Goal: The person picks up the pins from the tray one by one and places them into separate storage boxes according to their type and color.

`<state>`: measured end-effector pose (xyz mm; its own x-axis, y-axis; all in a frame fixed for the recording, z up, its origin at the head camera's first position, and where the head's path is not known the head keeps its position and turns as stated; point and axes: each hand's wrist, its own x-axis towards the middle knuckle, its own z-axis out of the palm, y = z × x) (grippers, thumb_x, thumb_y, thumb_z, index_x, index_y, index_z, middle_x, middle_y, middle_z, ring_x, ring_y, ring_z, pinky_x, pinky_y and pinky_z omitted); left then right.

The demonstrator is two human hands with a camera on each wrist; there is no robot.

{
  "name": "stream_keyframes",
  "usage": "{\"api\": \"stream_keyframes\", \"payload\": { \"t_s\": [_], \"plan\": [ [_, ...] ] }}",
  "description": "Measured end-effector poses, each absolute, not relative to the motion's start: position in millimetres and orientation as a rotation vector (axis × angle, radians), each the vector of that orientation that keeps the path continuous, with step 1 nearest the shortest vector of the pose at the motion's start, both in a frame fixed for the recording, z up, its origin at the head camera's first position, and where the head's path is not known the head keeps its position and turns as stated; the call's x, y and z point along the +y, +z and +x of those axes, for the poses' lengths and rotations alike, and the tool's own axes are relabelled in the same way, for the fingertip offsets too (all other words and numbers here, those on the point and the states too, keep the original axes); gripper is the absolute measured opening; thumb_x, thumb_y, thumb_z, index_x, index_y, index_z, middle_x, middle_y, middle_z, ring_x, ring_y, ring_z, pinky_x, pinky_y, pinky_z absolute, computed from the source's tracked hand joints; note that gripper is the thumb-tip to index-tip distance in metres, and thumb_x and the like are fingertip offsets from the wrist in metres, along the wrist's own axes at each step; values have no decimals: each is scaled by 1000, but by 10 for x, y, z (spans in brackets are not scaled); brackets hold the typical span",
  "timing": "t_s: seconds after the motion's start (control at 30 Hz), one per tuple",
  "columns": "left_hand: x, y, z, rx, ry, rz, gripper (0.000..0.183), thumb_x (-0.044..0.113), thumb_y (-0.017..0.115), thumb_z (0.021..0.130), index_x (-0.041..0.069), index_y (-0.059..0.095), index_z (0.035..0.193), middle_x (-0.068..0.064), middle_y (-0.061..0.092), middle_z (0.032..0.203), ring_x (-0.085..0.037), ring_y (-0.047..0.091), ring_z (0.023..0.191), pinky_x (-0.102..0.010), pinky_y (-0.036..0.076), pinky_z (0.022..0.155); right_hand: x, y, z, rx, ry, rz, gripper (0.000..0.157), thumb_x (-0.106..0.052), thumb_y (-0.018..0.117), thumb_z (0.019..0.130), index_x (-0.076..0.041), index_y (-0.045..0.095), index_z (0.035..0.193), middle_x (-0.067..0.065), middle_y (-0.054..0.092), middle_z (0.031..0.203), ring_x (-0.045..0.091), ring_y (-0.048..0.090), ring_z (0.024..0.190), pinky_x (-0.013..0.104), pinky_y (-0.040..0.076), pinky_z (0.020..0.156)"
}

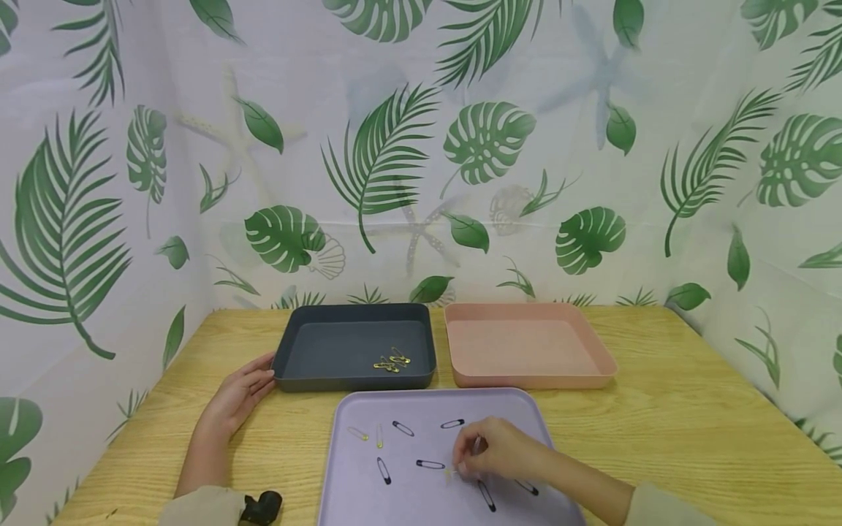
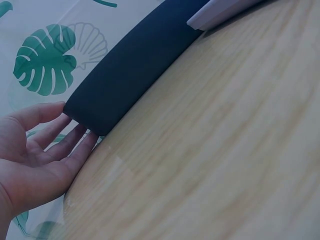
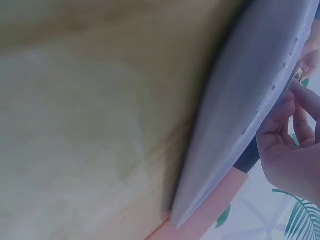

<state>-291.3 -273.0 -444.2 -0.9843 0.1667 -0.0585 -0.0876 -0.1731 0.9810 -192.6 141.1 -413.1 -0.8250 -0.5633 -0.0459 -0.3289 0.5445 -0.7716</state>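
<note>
My right hand [image 1: 496,447] is over the lilac tray [image 1: 358,504], thumb and fingertips pinching a gold safety pin [image 3: 298,74]. Several black safety pins [image 1: 430,464] lie spread around it on that tray. Two more gold-coloured safety pins [image 1: 379,436] rest toward the tray's left side. With fairly straight fingers, my left hand [image 1: 237,394] touches the left end of the dark grey tray [image 1: 342,340]; its thumb reaches the rim in the left wrist view. A small cluster of gold safety pins [image 1: 398,357] lies in the dark tray's right part.
A pink tray [image 1: 526,343] stands right of the dark one, both behind the lilac tray on the wooden table [image 1: 658,424]. Leaf-patterned cloth [image 1: 408,219] encloses the back and sides. A black object [image 1: 263,507] shows at the left sleeve.
</note>
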Motion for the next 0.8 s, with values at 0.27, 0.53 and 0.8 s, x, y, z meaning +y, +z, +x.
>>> {"api": "stream_keyframes", "payload": {
  "t_s": [0.27, 0.53, 0.8],
  "plan": [
    [-2731, -4426, -2907, 1897, 2296, 82, 56, 3, 42, 96, -5, 14, 144, -19, 18, 146, -4, 50, 106, -24, 35, 97, 1327, -3997, -2041, 2520, -1143, -768, 9, -3, 67, 79, -12, 66, 78, -6, 57, 73, 10, 49, 60, 22, 40, 51],
    [-2733, -4436, -2921, 1891, 2298, 74, 56, 3, 42, 97, -4, 14, 144, -17, 20, 145, -3, 50, 105, -23, 35, 96, 1232, -3861, -2217, 2519, -1198, -789, 5, -2, 68, 79, -7, 66, 79, -4, 56, 71, 10, 48, 60, 22, 40, 50],
    [-2738, -4462, -2937, 1898, 2289, 74, 55, 4, 41, 97, -4, 13, 144, -19, 15, 147, -3, 49, 106, -24, 35, 96, 1141, -3833, -2389, 2574, -1184, -672, 3, -6, 70, 80, -7, 67, 80, -3, 57, 72, 12, 48, 61, 24, 41, 49]
  ]
}}
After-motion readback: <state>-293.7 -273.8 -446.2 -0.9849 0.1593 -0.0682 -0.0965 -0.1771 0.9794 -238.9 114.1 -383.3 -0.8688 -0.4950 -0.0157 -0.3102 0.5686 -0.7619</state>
